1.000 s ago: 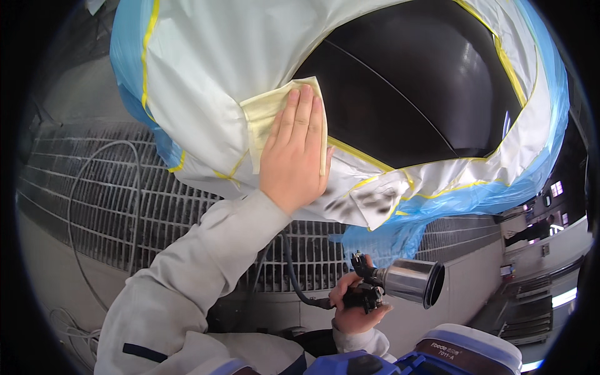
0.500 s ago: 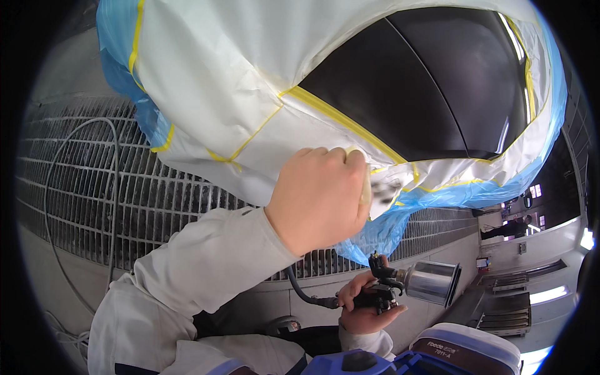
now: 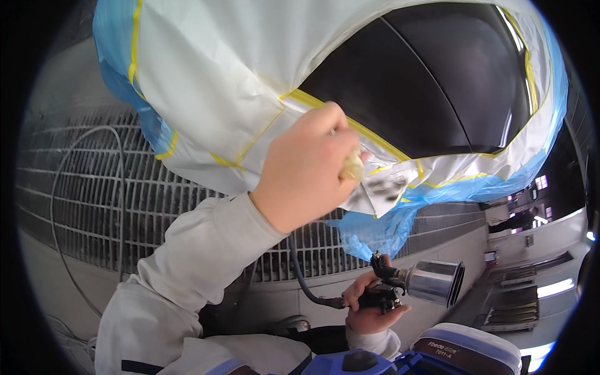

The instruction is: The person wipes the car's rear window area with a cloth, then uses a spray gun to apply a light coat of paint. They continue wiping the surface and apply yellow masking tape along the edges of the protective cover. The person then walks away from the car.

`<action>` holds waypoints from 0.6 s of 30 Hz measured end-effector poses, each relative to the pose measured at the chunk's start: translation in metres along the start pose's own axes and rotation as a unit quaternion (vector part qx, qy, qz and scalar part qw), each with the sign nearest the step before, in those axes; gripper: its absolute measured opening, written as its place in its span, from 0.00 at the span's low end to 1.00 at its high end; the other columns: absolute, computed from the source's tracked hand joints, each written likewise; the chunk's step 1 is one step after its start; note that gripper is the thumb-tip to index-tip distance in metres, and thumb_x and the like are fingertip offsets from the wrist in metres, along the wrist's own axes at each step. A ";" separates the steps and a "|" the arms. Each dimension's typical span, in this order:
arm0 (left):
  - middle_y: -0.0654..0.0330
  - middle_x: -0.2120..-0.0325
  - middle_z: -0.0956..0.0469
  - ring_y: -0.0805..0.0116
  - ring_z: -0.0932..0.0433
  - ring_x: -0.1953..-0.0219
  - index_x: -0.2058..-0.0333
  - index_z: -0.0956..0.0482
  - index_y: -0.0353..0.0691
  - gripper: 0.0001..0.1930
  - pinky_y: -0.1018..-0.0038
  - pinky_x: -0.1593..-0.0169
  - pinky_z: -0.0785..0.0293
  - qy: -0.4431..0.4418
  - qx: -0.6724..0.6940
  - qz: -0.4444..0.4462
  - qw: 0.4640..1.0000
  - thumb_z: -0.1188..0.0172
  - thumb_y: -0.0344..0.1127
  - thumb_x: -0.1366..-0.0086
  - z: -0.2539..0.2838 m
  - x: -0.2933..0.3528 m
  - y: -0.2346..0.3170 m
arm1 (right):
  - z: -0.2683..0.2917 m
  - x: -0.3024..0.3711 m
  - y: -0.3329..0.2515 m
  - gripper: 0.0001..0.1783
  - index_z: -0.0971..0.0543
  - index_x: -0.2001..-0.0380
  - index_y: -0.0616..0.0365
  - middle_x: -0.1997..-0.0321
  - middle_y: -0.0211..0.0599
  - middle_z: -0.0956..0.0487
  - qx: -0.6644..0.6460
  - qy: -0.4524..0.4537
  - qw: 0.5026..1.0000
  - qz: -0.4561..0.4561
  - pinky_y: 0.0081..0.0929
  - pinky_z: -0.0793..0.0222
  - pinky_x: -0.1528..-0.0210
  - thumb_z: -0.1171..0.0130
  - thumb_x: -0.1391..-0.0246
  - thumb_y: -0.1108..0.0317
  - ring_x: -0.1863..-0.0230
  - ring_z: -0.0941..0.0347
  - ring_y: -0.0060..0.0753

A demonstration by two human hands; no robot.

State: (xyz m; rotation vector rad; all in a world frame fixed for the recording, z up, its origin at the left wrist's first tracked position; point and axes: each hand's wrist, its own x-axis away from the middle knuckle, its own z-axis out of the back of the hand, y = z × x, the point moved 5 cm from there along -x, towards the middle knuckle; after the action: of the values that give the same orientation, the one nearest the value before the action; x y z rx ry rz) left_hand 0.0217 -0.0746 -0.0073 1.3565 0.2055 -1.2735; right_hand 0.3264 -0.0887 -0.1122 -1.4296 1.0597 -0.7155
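Observation:
My left hand (image 3: 309, 165) is closed round a crumpled pale yellow cloth (image 3: 352, 167), part of which sticks out of the fist. It is over the white masking paper (image 3: 194, 75), just below the yellow tape (image 3: 381, 142) that edges a glossy black car panel (image 3: 419, 81). A thin seam crosses that panel. Lower down, my right hand (image 3: 369, 315) grips a black spray gun (image 3: 382, 290) with a metallic cup (image 3: 431, 281) pointing to the right. A dark hose (image 3: 306, 290) runs from the gun's handle.
Blue plastic film (image 3: 381, 231) hangs below the masking paper. A dark-smudged paper flap (image 3: 384, 187) juts out near the panel's lower corner. Metal floor grating (image 3: 181, 212) lies beneath, with a grey hose (image 3: 119, 187) looped over it. A respirator part (image 3: 465, 350) fills the bottom edge.
My left hand has moved up and slightly left with the cloth, uncovering more of the smudged flap. My right hand and the spray gun have barely shifted in view.

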 end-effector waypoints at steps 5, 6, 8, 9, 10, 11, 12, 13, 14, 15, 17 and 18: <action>0.57 0.66 0.15 0.62 0.16 0.65 0.56 0.14 0.37 0.15 0.69 0.58 0.20 0.150 -0.022 -0.007 0.988 0.21 0.32 0.38 0.044 -0.039 -0.006 | -0.003 -0.002 0.002 0.73 0.41 0.18 0.61 0.75 0.36 0.26 -0.030 0.018 0.999 -0.017 0.26 0.41 0.76 0.60 0.44 0.06 0.80 0.36 0.25; 0.57 0.66 0.15 0.58 0.16 0.64 0.57 0.14 0.38 0.15 0.67 0.58 0.20 0.157 -0.058 -0.029 0.985 0.19 0.34 0.40 0.050 -0.050 -0.004 | -0.004 -0.004 0.002 0.72 0.41 0.18 0.61 0.75 0.36 0.25 -0.039 0.011 0.999 -0.020 0.24 0.42 0.76 0.59 0.44 0.07 0.81 0.37 0.24; 0.59 0.66 0.15 0.52 0.15 0.62 0.61 0.15 0.41 0.17 0.62 0.59 0.19 0.174 -0.126 -0.067 0.974 0.17 0.38 0.43 0.059 -0.075 0.000 | -0.005 -0.007 0.003 0.72 0.41 0.18 0.61 0.74 0.36 0.24 -0.057 -0.002 0.998 -0.027 0.22 0.44 0.76 0.58 0.43 0.07 0.81 0.38 0.22; 0.59 0.66 0.14 0.53 0.15 0.63 0.62 0.14 0.41 0.20 0.61 0.60 0.20 0.166 -0.153 -0.082 0.971 0.16 0.44 0.45 0.060 -0.085 0.002 | -0.005 -0.009 0.002 0.72 0.41 0.18 0.61 0.74 0.35 0.24 -0.052 -0.013 0.998 -0.026 0.22 0.44 0.76 0.58 0.43 0.07 0.82 0.38 0.21; 0.59 0.66 0.14 0.53 0.15 0.64 0.62 0.14 0.41 0.20 0.61 0.60 0.20 0.156 -0.178 -0.064 0.969 0.16 0.44 0.45 0.061 -0.093 0.002 | -0.006 -0.011 0.002 0.72 0.41 0.18 0.61 0.73 0.35 0.24 -0.047 -0.024 0.998 -0.025 0.22 0.44 0.76 0.57 0.43 0.07 0.82 0.39 0.21; 0.59 0.66 0.14 0.53 0.16 0.64 0.62 0.14 0.41 0.20 0.62 0.61 0.20 0.148 -0.201 -0.051 0.967 0.16 0.45 0.45 0.062 -0.100 0.001 | -0.006 -0.012 0.002 0.72 0.41 0.18 0.61 0.73 0.34 0.24 -0.062 -0.023 0.997 -0.036 0.21 0.45 0.76 0.57 0.43 0.08 0.82 0.39 0.20; 0.59 0.66 0.14 0.53 0.16 0.64 0.62 0.14 0.41 0.20 0.62 0.61 0.20 0.139 -0.220 -0.048 0.964 0.16 0.46 0.44 0.062 -0.105 0.002 | -0.007 -0.013 0.001 0.71 0.41 0.18 0.61 0.73 0.34 0.24 -0.067 -0.032 0.997 -0.033 0.21 0.45 0.76 0.56 0.43 0.08 0.81 0.39 0.19; 0.58 0.67 0.15 0.53 0.16 0.65 0.64 0.14 0.41 0.19 0.61 0.61 0.21 0.139 -0.202 -0.013 0.969 0.16 0.46 0.44 0.065 -0.108 -0.001 | -0.007 -0.015 0.000 0.71 0.41 0.18 0.61 0.73 0.34 0.24 -0.072 -0.042 0.996 -0.029 0.21 0.45 0.76 0.56 0.43 0.08 0.81 0.39 0.19; 0.58 0.67 0.15 0.52 0.17 0.65 0.65 0.14 0.40 0.19 0.61 0.61 0.21 0.123 -0.207 -0.021 0.970 0.17 0.46 0.43 0.064 -0.111 0.000 | -0.009 -0.016 -0.001 0.71 0.41 0.18 0.60 0.73 0.34 0.24 -0.077 -0.049 0.996 -0.024 0.21 0.45 0.75 0.56 0.43 0.08 0.81 0.39 0.19; 0.58 0.68 0.15 0.52 0.17 0.65 0.65 0.15 0.39 0.18 0.61 0.60 0.22 0.111 -0.210 -0.027 0.971 0.17 0.45 0.42 0.065 -0.113 0.000 | -0.009 -0.017 -0.001 0.72 0.41 0.18 0.60 0.72 0.34 0.24 -0.085 -0.042 0.995 -0.030 0.21 0.44 0.76 0.56 0.44 0.07 0.80 0.39 0.19; 0.56 0.68 0.16 0.51 0.18 0.66 0.65 0.15 0.37 0.18 0.61 0.60 0.22 0.086 -0.206 -0.037 0.974 0.18 0.43 0.41 0.066 -0.116 0.000 | -0.010 -0.019 0.002 0.73 0.40 0.18 0.61 0.69 0.33 0.24 -0.095 -0.049 0.993 -0.048 0.21 0.42 0.77 0.58 0.45 0.06 0.79 0.37 0.20; 0.55 0.68 0.17 0.50 0.18 0.66 0.65 0.16 0.37 0.17 0.61 0.60 0.23 0.074 -0.199 -0.043 0.976 0.19 0.42 0.39 0.067 -0.117 -0.001 | -0.011 -0.020 0.002 0.74 0.41 0.18 0.61 0.68 0.33 0.23 -0.098 -0.064 0.992 -0.054 0.20 0.41 0.77 0.60 0.45 0.05 0.79 0.36 0.20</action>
State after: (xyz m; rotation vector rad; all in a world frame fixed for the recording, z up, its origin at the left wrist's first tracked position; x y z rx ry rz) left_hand -0.0599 -0.0627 0.0997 1.1031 0.5963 -1.1273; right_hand 0.3082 -0.0756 -0.1099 -1.6888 0.9795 -0.5992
